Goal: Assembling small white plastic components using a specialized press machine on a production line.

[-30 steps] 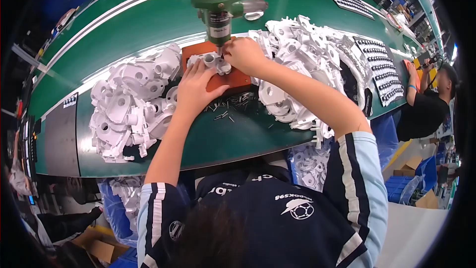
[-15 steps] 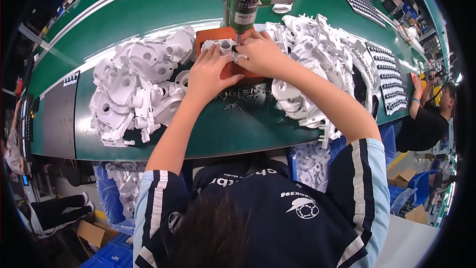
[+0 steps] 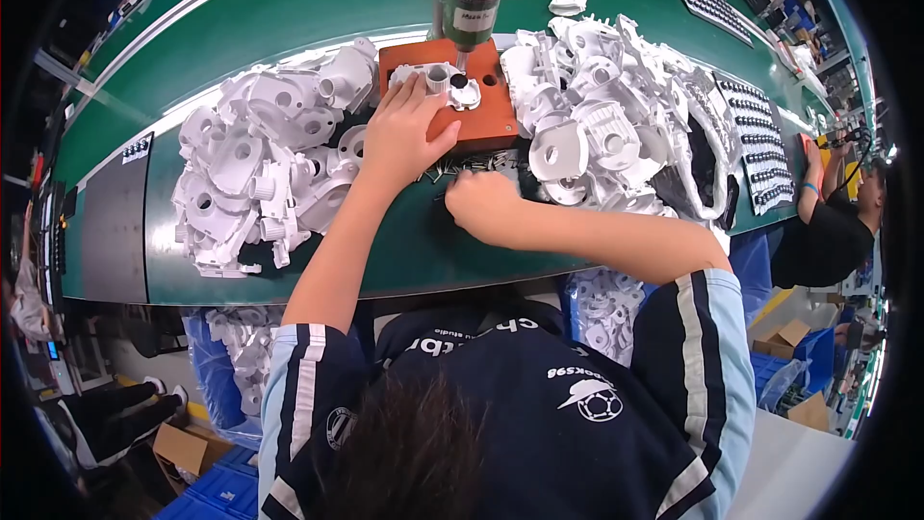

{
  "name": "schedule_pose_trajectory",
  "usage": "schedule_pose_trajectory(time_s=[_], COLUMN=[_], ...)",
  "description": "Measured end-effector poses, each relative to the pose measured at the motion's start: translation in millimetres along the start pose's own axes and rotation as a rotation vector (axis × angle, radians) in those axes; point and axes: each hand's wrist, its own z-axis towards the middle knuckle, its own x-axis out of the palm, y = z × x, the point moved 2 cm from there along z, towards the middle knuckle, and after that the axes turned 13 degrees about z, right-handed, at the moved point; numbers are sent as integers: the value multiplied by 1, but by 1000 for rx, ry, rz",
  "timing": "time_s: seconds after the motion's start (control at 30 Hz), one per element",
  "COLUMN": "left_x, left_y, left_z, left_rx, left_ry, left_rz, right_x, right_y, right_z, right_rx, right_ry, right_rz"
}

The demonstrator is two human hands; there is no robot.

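My left hand lies on an orange fixture block. Its stretched fingers rest on a white plastic part seated in the block, and the thumb is spread away. A black round spot, perhaps an insert or hole, shows in that part, under the tip of a green press. In front of the block, my right hand is closed, fingertips down beside a scatter of small metal pins. What those fingertips hold, if anything, is hidden.
Heaps of white plastic parts flank the block, one at left and one at right. A tray of black-and-white pieces lies further right. Lined blue bins stand below the table edge. Another person works at far right.
My right hand has left the part under the press and come down toward me to the metal pins. My left hand stays on the part, its thumb shifted slightly.
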Motion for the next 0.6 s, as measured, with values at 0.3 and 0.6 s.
schedule_pose_trajectory(time_s=[0.3, 0.6], left_x=[-1, -3], left_y=[-2, 1], left_z=[0, -1], left_rx=[-15, -45], left_ry=[5, 40], left_rz=[-4, -11], right_x=[2, -125], right_y=[-8, -68], right_z=[0, 5], right_rx=[-5, 200], right_ry=[-111, -383], right_rz=[-22, 797])
